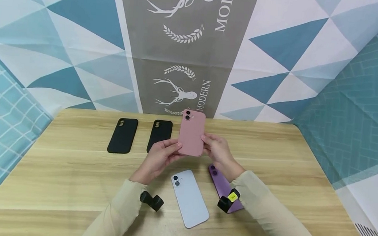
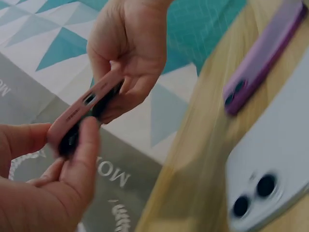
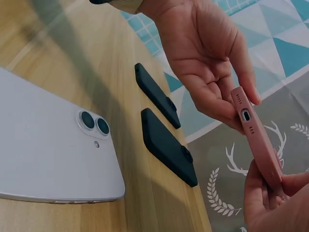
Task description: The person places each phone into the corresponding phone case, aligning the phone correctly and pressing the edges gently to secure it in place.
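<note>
A phone in a pink case (image 1: 192, 134) is held up over the far part of the table, its back with two camera lenses toward the head view. My left hand (image 1: 161, 155) grips its lower left corner between thumb and fingers. On the right side edge, my right hand (image 1: 218, 152) pinches it with thumb and fingers. In the left wrist view the pink phone (image 2: 87, 108) shows its bottom edge with the charging port and a dark front. The port edge of the pink phone (image 3: 256, 130) also faces the right wrist view.
Below the hands a white phone (image 1: 190, 202) lies back up on the wooden table (image 1: 56, 174). A purple phone (image 1: 220, 182) lies partly under my right forearm. Two black phone cases (image 1: 123, 136) lie at the back left, one partly behind my left hand. A patterned cloth stands behind the table.
</note>
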The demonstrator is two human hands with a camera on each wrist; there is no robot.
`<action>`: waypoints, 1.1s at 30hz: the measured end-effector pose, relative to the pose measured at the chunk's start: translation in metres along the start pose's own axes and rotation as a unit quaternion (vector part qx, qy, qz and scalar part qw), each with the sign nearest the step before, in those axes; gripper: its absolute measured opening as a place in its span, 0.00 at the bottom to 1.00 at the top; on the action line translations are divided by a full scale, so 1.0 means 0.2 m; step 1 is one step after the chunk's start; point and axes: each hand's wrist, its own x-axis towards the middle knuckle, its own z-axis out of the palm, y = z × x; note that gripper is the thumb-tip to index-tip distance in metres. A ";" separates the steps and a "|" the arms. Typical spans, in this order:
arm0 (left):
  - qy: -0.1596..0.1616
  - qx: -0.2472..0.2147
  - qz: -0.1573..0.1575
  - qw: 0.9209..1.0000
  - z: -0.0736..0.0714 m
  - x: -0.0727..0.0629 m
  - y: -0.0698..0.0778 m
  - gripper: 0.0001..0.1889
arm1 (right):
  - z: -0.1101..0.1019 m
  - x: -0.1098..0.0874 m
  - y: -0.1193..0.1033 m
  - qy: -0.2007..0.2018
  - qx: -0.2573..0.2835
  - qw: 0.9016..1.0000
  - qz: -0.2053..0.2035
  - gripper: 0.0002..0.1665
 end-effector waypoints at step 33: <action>0.244 0.491 -0.008 0.836 -0.75 0.02 0.18 0.32 | -0.47 0.26 -0.02 0.100 -0.101 0.989 0.035 0.26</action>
